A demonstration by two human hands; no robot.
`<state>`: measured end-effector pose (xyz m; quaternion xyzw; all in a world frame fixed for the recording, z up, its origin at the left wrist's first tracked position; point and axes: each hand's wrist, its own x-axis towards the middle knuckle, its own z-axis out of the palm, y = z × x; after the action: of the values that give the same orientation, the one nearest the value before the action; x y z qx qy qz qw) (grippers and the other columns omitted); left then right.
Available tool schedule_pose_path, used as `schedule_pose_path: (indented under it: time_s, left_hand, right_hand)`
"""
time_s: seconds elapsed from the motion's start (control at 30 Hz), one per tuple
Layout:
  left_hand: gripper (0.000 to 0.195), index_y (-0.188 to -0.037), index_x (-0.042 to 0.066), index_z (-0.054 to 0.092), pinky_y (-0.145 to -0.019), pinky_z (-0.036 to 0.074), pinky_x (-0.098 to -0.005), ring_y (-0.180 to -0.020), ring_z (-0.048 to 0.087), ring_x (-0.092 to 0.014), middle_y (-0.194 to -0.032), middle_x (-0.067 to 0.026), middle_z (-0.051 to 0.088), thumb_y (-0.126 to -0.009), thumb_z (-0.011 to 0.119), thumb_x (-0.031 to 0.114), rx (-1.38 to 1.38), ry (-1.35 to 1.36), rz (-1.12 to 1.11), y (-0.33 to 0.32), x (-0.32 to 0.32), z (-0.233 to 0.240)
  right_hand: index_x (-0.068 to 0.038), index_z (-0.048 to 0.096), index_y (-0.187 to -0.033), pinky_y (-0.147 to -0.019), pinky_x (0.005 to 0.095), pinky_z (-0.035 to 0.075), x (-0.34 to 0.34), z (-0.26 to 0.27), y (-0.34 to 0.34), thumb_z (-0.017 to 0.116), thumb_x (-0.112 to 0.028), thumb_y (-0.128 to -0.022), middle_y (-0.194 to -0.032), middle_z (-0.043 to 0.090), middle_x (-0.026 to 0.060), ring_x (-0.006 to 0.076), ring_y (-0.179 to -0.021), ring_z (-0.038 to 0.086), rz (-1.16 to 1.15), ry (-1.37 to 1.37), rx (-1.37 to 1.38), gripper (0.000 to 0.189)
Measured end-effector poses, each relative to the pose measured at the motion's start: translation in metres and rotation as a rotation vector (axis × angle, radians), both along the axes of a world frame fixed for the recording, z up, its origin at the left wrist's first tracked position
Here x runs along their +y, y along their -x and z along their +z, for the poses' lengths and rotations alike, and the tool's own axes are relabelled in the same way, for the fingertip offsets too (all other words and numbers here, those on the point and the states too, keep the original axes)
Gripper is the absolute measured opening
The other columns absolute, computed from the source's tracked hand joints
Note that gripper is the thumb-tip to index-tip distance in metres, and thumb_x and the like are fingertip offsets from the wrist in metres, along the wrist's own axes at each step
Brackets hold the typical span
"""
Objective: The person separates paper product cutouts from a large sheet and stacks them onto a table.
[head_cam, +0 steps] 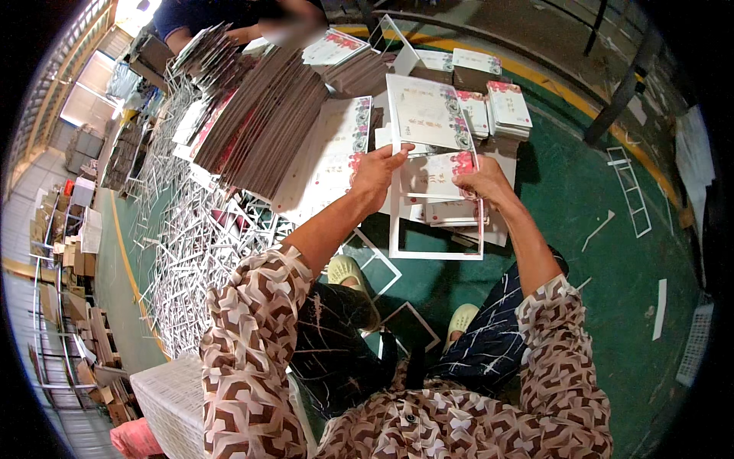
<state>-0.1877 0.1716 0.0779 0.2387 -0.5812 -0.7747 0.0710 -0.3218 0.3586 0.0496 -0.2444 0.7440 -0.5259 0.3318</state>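
A die-cut printed cardboard sheet (431, 117) is held up in front of me between both hands. Its upper panel bears grey and purple flowers, and its lowest part is an open white frame with nothing inside. My left hand (375, 175) grips the sheet's left edge. On the opposite side, my right hand (488, 182) pinches the right edge by a red-flowered panel (427, 177), which sits at an angle within the outline. Whether that panel is still joined to the sheet I cannot tell. Below and behind, small printed cards (453, 211) show partly through the frame.
Tall leaning stacks of cardboard sheets (258, 115) stand left of the work surface. Small card stacks (509, 109) sit behind. White offcut strips (195, 269) heap on the green floor, with a frame scrap (629, 192) at right. Another person's arm (243, 34) is at the top.
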Motion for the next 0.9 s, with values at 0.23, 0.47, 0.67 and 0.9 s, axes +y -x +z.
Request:
schedule_pose_path:
  time_s: [0.23, 0.47, 0.67, 0.9]
  left_hand:
    - [0.021, -0.107, 0.006, 0.062, -0.080, 0.052, -0.0336, -0.086, 0.054, -0.017, -0.098, -0.0066, 0.057, -0.088, 0.055, 0.013, -0.228, -0.021, -0.018, -0.001, 0.027, -0.009]
    - [0.031, -0.117, 0.003, 0.054, -0.087, 0.048, -0.0384, -0.105, 0.052, -0.026, -0.115, -0.0107, 0.052, -0.090, 0.053, 0.018, -0.200, -0.147, -0.213, 0.004, 0.029, -0.029]
    - [0.035, -0.121, 0.002, 0.050, -0.088, 0.047, -0.0399, -0.109, 0.051, -0.028, -0.122, -0.0134, 0.050, -0.090, 0.053, 0.019, -0.026, -0.297, -0.328, -0.004, 0.029, -0.012]
    - [0.047, -0.127, 0.003, 0.038, -0.087, 0.050, -0.0350, -0.106, 0.054, -0.026, -0.118, -0.0150, 0.049, -0.092, 0.048, 0.032, -0.156, -0.391, -0.302, -0.001, 0.017, 0.010]
  right_hand:
    - [0.004, 0.054, -0.093, -0.061, 0.0312, 0.047, 0.020, -0.045, 0.016, 0.069, -0.005, -0.066, -0.079, 0.059, 0.0105, 0.0173, -0.068, 0.057, -0.074, -0.249, 0.244, 0.033]
    - [0.010, 0.039, -0.118, -0.053, 0.0246, 0.046, 0.032, -0.050, 0.021, 0.072, -0.006, -0.066, -0.089, 0.059, 0.0147, 0.0157, -0.072, 0.057, 0.027, -0.343, 0.072, 0.065]
    - [0.004, 0.049, -0.101, -0.045, 0.0266, 0.046, 0.019, -0.036, 0.017, 0.071, -0.014, -0.073, -0.081, 0.060, 0.0143, 0.0144, -0.056, 0.057, -0.262, 0.229, -0.264, 0.041]
    - [-0.009, 0.055, -0.109, -0.068, 0.0305, 0.053, 0.026, -0.010, 0.024, 0.068, -0.010, -0.078, -0.099, 0.062, 0.0048, 0.0150, -0.083, 0.060, -0.093, 0.409, -0.562, 0.034]
